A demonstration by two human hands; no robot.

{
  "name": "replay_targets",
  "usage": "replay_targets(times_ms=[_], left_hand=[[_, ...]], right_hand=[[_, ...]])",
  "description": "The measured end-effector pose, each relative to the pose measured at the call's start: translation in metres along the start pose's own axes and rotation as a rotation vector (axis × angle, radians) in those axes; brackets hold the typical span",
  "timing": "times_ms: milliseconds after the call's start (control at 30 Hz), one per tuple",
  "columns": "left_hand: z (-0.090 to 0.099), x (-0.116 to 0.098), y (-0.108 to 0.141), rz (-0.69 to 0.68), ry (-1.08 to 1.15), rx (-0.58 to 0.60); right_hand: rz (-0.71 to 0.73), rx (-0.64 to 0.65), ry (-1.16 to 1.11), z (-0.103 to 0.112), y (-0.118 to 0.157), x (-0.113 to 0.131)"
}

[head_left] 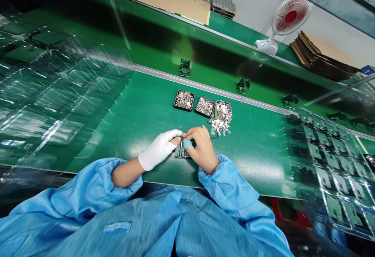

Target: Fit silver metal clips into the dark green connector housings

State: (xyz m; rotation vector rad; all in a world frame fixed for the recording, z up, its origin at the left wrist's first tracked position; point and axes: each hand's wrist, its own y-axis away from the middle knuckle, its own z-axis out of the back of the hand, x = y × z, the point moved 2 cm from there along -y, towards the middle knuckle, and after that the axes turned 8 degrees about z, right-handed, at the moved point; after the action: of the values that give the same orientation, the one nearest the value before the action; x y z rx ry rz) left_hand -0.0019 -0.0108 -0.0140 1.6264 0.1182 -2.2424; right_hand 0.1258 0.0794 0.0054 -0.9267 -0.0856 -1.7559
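A small dark green slotted part (182,152) lies between my two hands on the green worktop. My left hand (159,149), in a white glove with bare fingertips, is closed on its left upper side. My right hand (201,147) is bare except for a blue cover on the thumb; its closed fingers grip the part's upper right side. A thin dark bent rod (215,137) sticks out beyond the right hand; whether it is held or lies on the table I cannot tell. Just beyond lies a loose pile of small silvery metal pieces (220,126).
Small metal pieces fill a left tray (184,100), a middle tray (205,106) and a right tray (223,110). Clear blister trays stand at left (58,89) and right (334,163). Green parts (184,67) sit along the back ledge. A fan (290,16) stands on the shelf.
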Motion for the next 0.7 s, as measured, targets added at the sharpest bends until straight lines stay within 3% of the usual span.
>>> replay_targets(times_ms=[267, 367, 500, 600, 700], left_hand=[[-0.008, 0.003, -0.004, 0.07, 0.184, -0.022], [-0.008, 0.001, -0.004, 0.044, 0.142, -0.033], [-0.006, -0.009, -0.004, 0.005, -0.095, -0.083], [-0.001, -0.014, -0.003, -0.014, -0.191, -0.129], [0.011, -0.008, 0.0, -0.037, -0.083, -0.188]], right_hand=[[-0.197, -0.046, -0.47, 0.0, -0.004, -0.012], [-0.193, 0.012, -0.448, 0.0, -0.005, -0.01], [-0.165, 0.077, -0.381, 0.0, -0.007, -0.007], [-0.19, 0.05, -0.446, 0.001, -0.007, -0.013], [-0.216, -0.064, -0.559, 0.011, -0.003, -0.024]])
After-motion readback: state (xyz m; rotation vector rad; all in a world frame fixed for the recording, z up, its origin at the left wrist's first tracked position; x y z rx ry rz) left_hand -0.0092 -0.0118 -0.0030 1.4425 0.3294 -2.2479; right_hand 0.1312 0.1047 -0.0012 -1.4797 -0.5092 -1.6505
